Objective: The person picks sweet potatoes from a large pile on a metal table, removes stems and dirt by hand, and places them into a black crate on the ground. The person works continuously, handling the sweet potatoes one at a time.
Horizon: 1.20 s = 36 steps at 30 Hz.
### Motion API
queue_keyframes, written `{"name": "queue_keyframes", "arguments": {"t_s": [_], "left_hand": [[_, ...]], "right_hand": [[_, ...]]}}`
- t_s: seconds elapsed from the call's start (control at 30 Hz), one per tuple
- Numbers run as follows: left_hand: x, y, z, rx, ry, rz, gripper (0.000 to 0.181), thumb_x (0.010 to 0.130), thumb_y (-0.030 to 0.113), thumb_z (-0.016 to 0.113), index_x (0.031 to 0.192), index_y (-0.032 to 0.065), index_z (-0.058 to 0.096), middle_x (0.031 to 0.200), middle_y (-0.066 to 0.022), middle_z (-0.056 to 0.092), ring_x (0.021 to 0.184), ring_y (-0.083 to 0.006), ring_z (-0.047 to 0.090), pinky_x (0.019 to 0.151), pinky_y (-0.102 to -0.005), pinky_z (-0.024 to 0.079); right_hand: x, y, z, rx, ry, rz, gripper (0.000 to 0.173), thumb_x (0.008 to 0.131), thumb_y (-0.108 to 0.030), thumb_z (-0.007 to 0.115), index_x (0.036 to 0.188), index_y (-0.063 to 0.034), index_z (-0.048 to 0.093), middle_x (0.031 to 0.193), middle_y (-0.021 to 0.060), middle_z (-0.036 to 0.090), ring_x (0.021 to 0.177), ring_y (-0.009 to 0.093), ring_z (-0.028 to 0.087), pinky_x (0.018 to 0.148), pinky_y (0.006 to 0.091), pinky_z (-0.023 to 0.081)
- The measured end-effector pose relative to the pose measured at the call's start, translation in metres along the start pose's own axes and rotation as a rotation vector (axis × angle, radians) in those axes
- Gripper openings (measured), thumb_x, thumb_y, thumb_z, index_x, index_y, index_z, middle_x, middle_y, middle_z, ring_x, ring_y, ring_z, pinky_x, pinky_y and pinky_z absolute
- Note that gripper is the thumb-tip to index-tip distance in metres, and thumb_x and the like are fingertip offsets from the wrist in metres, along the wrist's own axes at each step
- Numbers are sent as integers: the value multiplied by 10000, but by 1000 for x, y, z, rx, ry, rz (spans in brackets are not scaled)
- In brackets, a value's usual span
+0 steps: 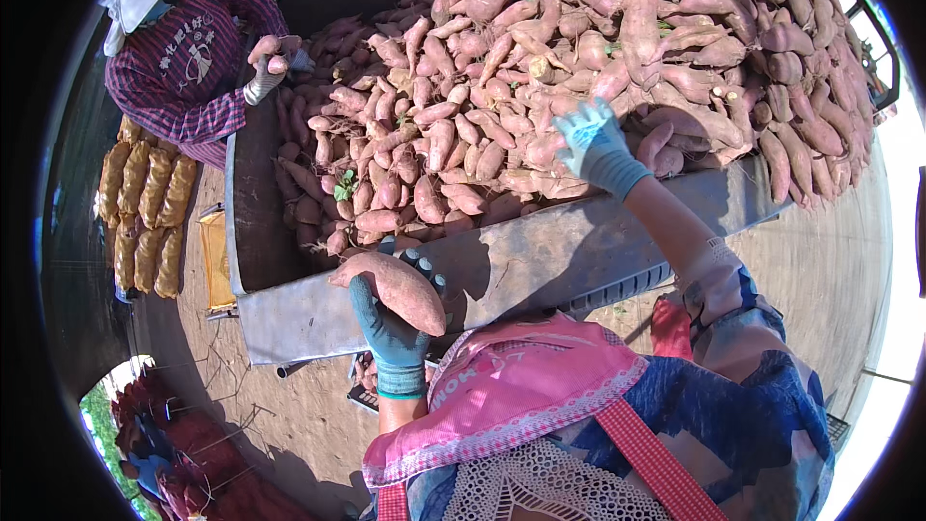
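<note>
My left hand (394, 347), in a teal coated work glove, holds one large pink-skinned sweet potato (396, 289) over the near metal wall of a trough. Its thumb lies on the near side and fingertips show behind the tuber. My right hand (595, 141), in a light blue glove, reaches over the heap of sweet potatoes (434, 130) with its fingers spread and touching or just above the tubers. Whether it grasps one cannot be told. The heap rises steeply towards the right, and a few green leaves (346, 185) lie among the tubers.
The metal trough's near wall (506, 268) runs between my body and the heap. A co-worker (192, 61) in a plaid shirt holds several sweet potatoes at the far left. Filled yellow net bags (145, 188), a yellow crate-like frame (215, 260) and a dark crate (362, 394) stand around the trough.
</note>
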<state>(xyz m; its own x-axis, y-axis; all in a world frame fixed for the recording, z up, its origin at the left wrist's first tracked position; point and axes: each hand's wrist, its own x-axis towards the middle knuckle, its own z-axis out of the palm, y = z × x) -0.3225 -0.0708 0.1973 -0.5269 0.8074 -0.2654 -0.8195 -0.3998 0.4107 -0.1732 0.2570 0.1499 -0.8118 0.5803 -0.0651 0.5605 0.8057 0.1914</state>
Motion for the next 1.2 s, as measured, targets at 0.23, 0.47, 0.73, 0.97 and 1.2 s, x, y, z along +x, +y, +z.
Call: {"name": "queue_keyframes", "arguments": {"t_s": [0.23,0.47,0.73,0.97,1.2], "left_hand": [[-6,-6,-6,19,48,-15,651,891,524,556,1386,123,424,1246,-108,567,1137,-287,548,1010,-519,398],[-13,-5,-16,51,59,11,650,907,514,536,1405,120,399,1304,-125,520,1175,-297,518,1037,-528,369],[-37,7,-24,-20,40,81,695,918,523,514,1435,90,349,1316,-127,501,1194,-307,495,1069,-515,326],[-30,-5,-23,-56,58,36,686,914,519,523,1424,89,363,1282,-150,524,1176,-305,511,1050,-514,352],[-23,-10,-4,-31,87,1,659,896,521,540,1389,106,402,1253,-156,546,1155,-303,531,1018,-531,388]], "right_hand": [[56,38,45,-336,-134,-98,444,866,-318,528,1286,-176,548,1386,109,484,1328,306,390,1123,558,158],[41,-73,29,338,-266,-75,604,867,-542,515,1343,-170,503,1258,141,583,1135,308,578,1038,493,352],[16,-50,11,302,-24,-276,455,873,-375,522,1283,-180,537,1307,76,529,1266,256,434,1078,525,233],[-4,54,44,-316,158,-213,397,813,-236,579,1194,-129,587,1235,98,565,1250,255,454,1062,449,284],[11,39,37,119,257,-238,244,745,-215,644,963,-109,623,953,88,616,887,255,616,788,388,466]]}}
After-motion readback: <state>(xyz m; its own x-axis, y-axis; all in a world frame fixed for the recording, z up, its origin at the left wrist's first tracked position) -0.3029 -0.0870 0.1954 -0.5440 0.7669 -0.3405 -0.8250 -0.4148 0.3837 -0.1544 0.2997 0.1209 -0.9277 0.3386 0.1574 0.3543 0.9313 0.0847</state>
